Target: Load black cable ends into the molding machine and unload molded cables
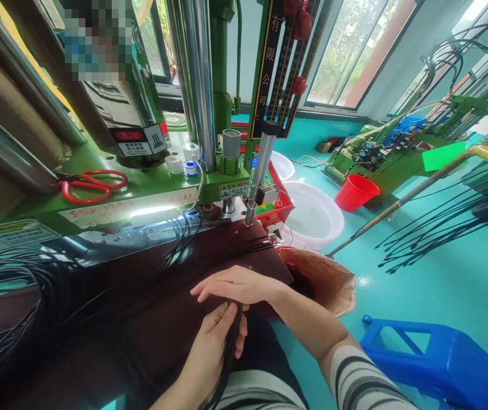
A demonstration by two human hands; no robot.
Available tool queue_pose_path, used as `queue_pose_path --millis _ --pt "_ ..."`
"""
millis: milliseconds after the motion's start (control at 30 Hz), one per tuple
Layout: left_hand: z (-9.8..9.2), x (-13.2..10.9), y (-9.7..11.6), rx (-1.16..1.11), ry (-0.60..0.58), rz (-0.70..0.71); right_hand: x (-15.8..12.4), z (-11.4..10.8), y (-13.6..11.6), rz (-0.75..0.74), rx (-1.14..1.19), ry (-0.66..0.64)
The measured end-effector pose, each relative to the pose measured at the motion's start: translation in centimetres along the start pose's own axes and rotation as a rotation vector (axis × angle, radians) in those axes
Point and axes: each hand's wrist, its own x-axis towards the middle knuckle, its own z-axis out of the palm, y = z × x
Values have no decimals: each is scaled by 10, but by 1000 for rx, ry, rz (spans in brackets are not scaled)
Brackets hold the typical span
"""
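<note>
A bundle of thin black cables (pixel 230 356) stands upright in my left hand (pixel 210 340), whose fingers are wrapped round it near its upper end. Across the top of the bundle lies my right hand (pixel 237 283), fingers stretched out and roughly level, the palm over the cable ends. Those ends are hidden beneath it. Both hands are at the near edge of a dark brown worktable (pixel 154 310). More black cables (pixel 181 236) lie at the machine's mould, and a large coil of them (pixel 42 296) is at the left.
Behind the table stands a green machine (pixel 230 185) with red-handled scissors (pixel 94 185) and tape rolls (pixel 190 168) on it. To the right are a paper-lined bin (pixel 333 285), a white tub (pixel 312 216), a red bucket (pixel 357 192), a blue stool (pixel 435 359) and hanging cables (pixel 440 228).
</note>
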Motion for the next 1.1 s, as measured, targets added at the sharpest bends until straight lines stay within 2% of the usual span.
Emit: queue_pose_path --millis 167,300,400,433,467,533,600,633,700,767,867,1000,1100 --pt "0 0 13 -75 20 -57 5 -3 11 -83 67 126" --pt "5 6 18 -135 -23 -110 4 -6 12 -97 126 -15" --pt "5 12 17 -179 -7 -41 10 -11 11 -108 109 -105" --pt "4 14 16 -197 24 4 15 -16 13 -124 80 -97" --pt "1 16 16 -214 69 60 22 -22 16 -134 25 -44" --pt "-4 19 16 -241 175 187 41 -38 24 -84 -224 202" --pt "-10 21 17 -249 244 279 63 -56 35 68 -627 469" --pt "-12 21 18 -244 250 299 74 -64 40 146 -809 521" --pt "-15 21 19 -226 235 313 92 -75 48 233 -1002 505" --pt "-17 21 20 -200 206 312 103 -78 51 249 -1046 456" --pt "-20 19 20 -170 176 299 105 -72 46 270 -1098 390" --pt "-23 17 20 -142 191 316 83 -66 28 302 -1065 268" --pt "-24 17 20 -150 188 319 52 -64 18 326 -1012 249"
